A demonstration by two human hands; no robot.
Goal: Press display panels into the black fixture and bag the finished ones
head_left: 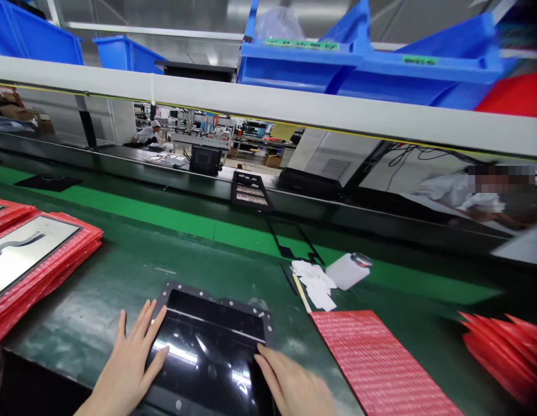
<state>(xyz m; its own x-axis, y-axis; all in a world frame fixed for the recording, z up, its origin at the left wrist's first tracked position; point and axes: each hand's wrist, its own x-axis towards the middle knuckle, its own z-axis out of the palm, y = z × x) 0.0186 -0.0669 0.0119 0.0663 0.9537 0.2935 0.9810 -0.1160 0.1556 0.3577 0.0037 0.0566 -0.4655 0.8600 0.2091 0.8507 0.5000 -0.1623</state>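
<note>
Near the front edge of the green table (125, 254): a glossy black panel (199, 370), lying flat, with a dark, pale-dotted frame (268, 323) showing along its border; cannot tell whether set inside the frame or on top. With the left hand (130, 358): spread wide over the left border, thumb across the glossy face, nothing grasped. With the right hand (297, 381): thumb and forefinger close together at the right edge; blurred, so cannot tell whether pinching or merely touching.

Likely smudged, if rubbed by bare fingertips; likely skewed against the frame, if pressed harder on one side than the other.

Just to the right, a red sheet (376, 358), easily rucked by a sideways sweep of the right hand. Beyond the sheet, white wipes (314, 283) beside a pale stick (301, 293) and a capped bottle (349, 271), perhaps toppled onto the wipes by a careless reach. To the left, a stack of red pouches (73, 260), uneven at the edges, liable to slide if bumped by the left arm. Overhead, blue bins (303, 63).
</note>
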